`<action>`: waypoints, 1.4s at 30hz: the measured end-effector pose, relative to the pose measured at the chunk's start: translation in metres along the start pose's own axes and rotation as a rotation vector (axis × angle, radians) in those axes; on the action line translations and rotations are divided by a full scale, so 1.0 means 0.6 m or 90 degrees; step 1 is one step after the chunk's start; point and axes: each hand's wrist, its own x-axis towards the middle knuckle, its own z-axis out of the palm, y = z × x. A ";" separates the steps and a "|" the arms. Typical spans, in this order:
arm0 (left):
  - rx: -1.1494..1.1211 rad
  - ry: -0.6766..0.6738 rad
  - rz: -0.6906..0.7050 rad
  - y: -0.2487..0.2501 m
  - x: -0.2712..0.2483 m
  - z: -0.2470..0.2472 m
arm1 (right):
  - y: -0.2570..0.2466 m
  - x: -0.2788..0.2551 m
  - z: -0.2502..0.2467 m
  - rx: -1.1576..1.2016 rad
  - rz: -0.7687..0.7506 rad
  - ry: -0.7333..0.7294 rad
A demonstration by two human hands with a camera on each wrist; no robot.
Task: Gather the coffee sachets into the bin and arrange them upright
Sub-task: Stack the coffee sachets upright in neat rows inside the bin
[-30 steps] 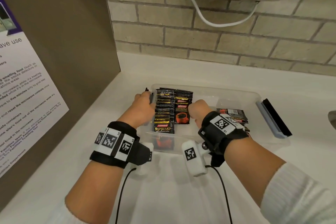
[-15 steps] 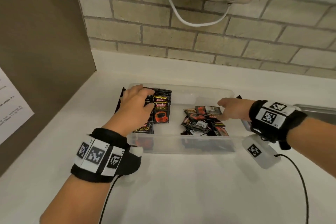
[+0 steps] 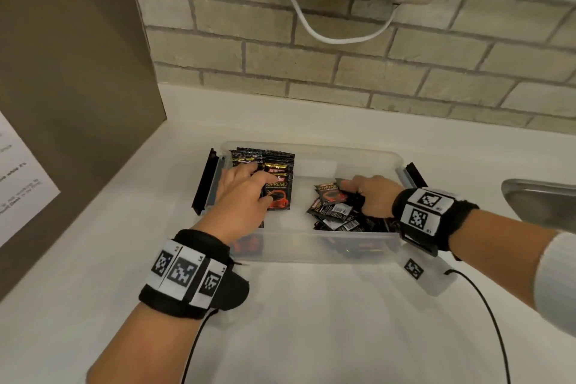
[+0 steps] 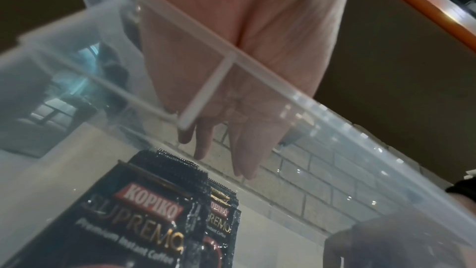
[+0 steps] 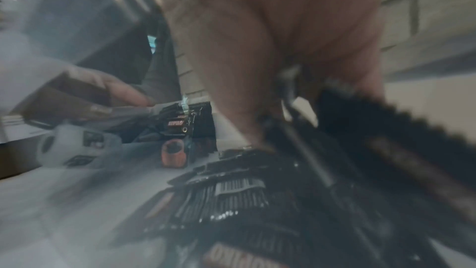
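Clear plastic bin set on white counter, near brick wall. All visible sachets inside it; none seen loose on the counter.

Left end of bin: row of sachets stood on edge, faces toward the near side, packed from the far wall forward. Confirmed through the bin wall in the left wrist view, front packet standing, a second just behind. Judged done, though leaning slightly.

Left hand laid over the near part of that row, fingers extended and spread, resting on the packet tops. Nothing gripped; appears to be steadying the row. Left wrist view agrees: fingers straight, relaxed.

Right end of bin: loose pile of sachets lying flat and crossed, some face up, some barcode side up. Not yet arranged.

Right hand down in that pile, fingers curled onto the packets. Right wrist view blurred, yet shows a black serrated packet against the fingers. Judged a grasp on one or more sachets; number not determinable.

Assessment: gathering appears complete. Uprighting roughly half done. Remaining: lift the pile in batches, square the edges, stand them beside the row. Middle of bin bare, space sufficient.
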 end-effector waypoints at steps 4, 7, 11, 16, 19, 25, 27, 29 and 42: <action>0.008 -0.004 -0.003 0.002 0.000 0.001 | -0.001 -0.007 -0.004 -0.085 0.032 0.024; 0.008 -0.008 -0.004 0.004 -0.001 0.000 | -0.001 -0.004 -0.016 -0.148 0.061 0.009; -0.016 -0.018 -0.009 0.001 0.001 -0.001 | 0.005 -0.016 -0.053 -0.114 0.086 0.079; -0.064 -0.051 -0.007 0.000 0.006 -0.003 | 0.024 -0.067 -0.083 0.163 0.049 0.390; -0.068 -0.061 -0.010 -0.003 0.007 0.002 | 0.027 -0.087 -0.081 0.339 -0.037 0.543; -0.227 0.017 0.061 0.009 0.006 -0.006 | -0.032 -0.102 -0.055 0.801 -0.122 0.492; -0.357 -0.023 0.049 0.028 0.004 -0.015 | -0.060 -0.097 -0.047 0.953 -0.141 0.432; -0.569 -0.073 0.021 0.044 0.007 -0.024 | -0.081 -0.086 -0.040 1.039 -0.146 0.392; -0.672 0.069 -0.133 0.055 0.047 -0.015 | -0.153 -0.032 -0.008 1.077 -0.150 0.388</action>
